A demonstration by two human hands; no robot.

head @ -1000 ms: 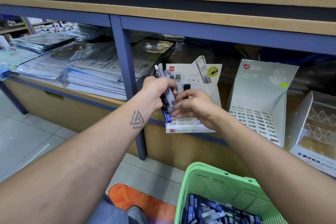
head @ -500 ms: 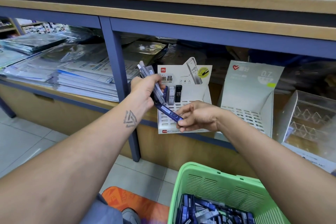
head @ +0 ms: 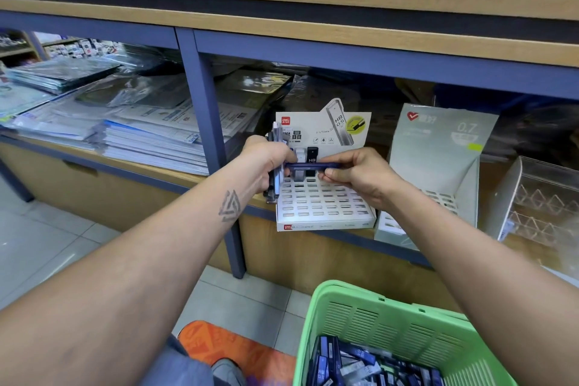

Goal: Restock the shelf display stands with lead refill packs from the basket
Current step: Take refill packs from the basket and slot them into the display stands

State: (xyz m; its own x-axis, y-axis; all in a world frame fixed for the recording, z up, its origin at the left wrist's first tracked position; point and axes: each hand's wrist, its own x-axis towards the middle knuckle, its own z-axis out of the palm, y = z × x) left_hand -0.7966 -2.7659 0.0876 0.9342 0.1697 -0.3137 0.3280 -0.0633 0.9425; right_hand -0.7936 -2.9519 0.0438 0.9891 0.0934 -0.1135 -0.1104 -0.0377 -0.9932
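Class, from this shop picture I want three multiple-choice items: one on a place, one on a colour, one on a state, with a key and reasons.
1. Where is the basket?
A. Low in front of the shelf, at lower right
B. On the top shelf
C. Inside the white stand

2. What colour is the basket?
A. Red
B. Green
C. Black

3. What is the right hand doing?
A. Hanging idle
B. Pressing flat on the floor
C. Pinching a blue refill pack

Key: A, its rim shows below the shelf edge; B, its slotted wall is plainly green; C, fingertips grip the pack's end above the slotted stand, while the left hand holds a bundle of packs.
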